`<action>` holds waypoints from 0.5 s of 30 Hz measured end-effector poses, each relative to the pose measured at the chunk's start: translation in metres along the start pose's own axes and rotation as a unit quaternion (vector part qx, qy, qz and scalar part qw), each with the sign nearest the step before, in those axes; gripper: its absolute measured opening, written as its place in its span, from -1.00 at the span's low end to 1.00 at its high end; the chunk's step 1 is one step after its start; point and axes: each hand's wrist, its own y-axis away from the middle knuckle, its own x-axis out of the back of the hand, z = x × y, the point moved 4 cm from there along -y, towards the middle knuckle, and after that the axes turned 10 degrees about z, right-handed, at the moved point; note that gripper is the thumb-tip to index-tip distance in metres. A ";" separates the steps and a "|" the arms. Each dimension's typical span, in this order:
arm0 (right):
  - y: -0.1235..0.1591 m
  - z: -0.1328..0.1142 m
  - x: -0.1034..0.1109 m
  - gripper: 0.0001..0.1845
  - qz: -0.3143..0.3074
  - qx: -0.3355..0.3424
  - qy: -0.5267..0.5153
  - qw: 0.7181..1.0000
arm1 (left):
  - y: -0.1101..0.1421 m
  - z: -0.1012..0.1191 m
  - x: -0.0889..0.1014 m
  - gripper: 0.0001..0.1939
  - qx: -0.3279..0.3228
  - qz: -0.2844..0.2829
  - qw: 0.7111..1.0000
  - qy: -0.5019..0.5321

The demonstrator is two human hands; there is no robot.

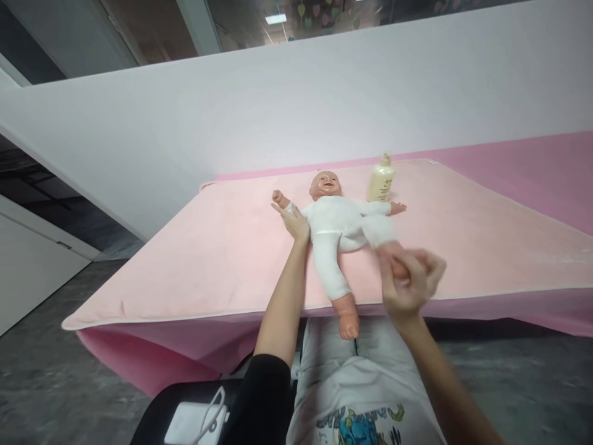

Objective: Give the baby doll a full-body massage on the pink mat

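Observation:
A baby doll (331, 213) with a white cloth body lies on its back on the pink mat, its head toward the wall. My left hand (296, 224) is closed around the doll's arm on the left side, near the wrist. My right hand (410, 284), a little blurred, grips the doll's foot (393, 252) on the right side and holds that leg bent outward. The doll's other leg (330, 266) points toward me, with its bare foot (348, 320) past the table's front edge.
A pale yellow pump bottle (380, 180) stands by the doll's outstretched right-side hand. The light pink mat (199, 259) covers a table with a darker pink cloth (551, 167). A white wall (296, 111) rises behind. A white device with a cable (197, 423) lies at lower left.

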 end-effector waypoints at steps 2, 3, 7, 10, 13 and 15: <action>0.016 -0.002 0.024 -0.72 -0.001 0.009 0.007 1.000 | -0.003 -0.003 0.003 -0.28 0.036 0.035 0.999 0.010; 0.018 0.000 0.027 -0.74 -0.013 0.007 0.008 1.000 | -0.004 -0.001 0.003 -0.30 0.020 0.035 0.999 0.009; -0.011 0.020 -0.013 -0.83 -0.014 -0.041 -0.001 0.999 | 0.010 0.023 -0.013 -0.39 -0.186 -0.112 0.976 -0.007; -0.035 0.038 -0.083 -0.86 -0.199 -0.044 -0.039 0.978 | 0.026 0.031 -0.024 -0.40 -0.283 -0.224 0.932 -0.026; -0.037 0.049 -0.103 -0.81 -0.246 -0.078 -0.030 0.966 | 0.023 0.025 -0.022 -0.38 -0.233 -0.187 0.954 -0.015; -0.024 0.041 -0.077 -0.81 -0.218 -0.068 -0.025 0.973 | 0.015 0.017 -0.016 -0.35 -0.158 -0.130 0.979 0.012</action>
